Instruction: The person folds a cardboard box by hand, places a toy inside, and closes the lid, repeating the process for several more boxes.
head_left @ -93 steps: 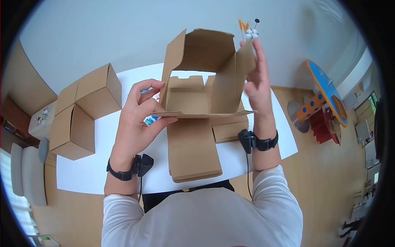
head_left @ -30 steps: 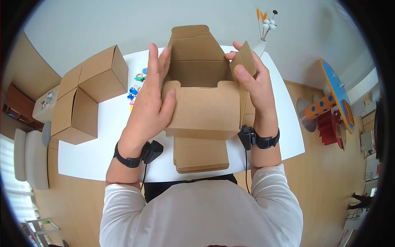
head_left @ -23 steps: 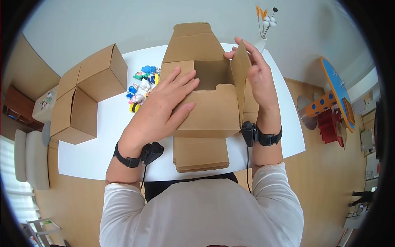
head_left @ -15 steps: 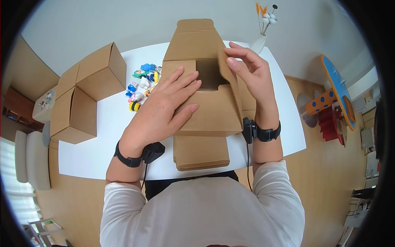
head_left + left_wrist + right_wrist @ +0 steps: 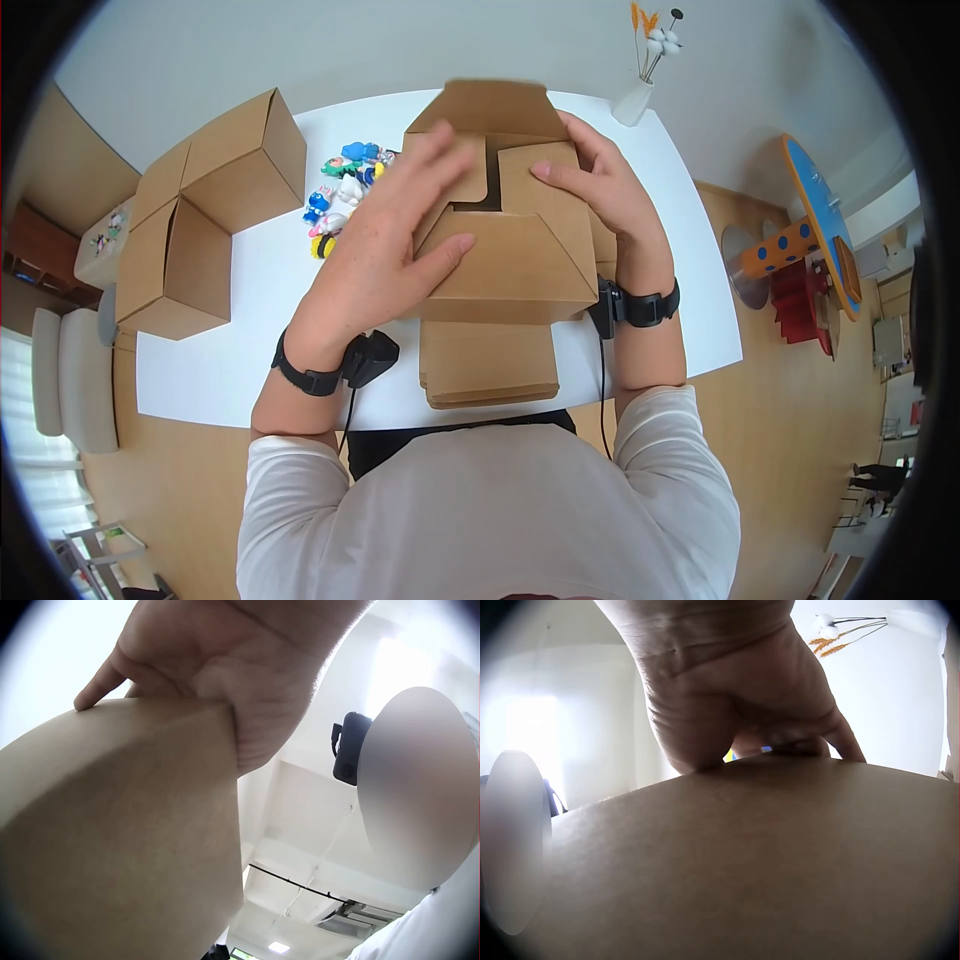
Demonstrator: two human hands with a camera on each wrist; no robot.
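Observation:
A brown cardboard box [image 5: 520, 265] stands in front of the person, its far lid panel [image 5: 490, 108] raised and its two side flaps folded inward with a dark gap between them. My left hand [image 5: 385, 225] lies over the box's left side, fingers extended and blurred above the left flap, thumb on the near panel. My right hand [image 5: 620, 195] holds the right side: its thumb rests on the right flap [image 5: 530, 175] and its fingers reach round the far right corner. Both wrist views show a palm close against a box wall [image 5: 135, 825].
Flat folded cardboard [image 5: 488, 365] lies at the near edge of the white table [image 5: 200, 380]. Several small toy figures [image 5: 345, 190] lie left of the box. Several closed boxes [image 5: 205, 215] stand further left. A white vase [image 5: 632, 102] with dried stems stands at the back right.
The box was turned and set with its opening upward. Its left flap was folded in, then its right one. The far panel has tipped forward, and the left hand's fingers have lifted off the left flap.

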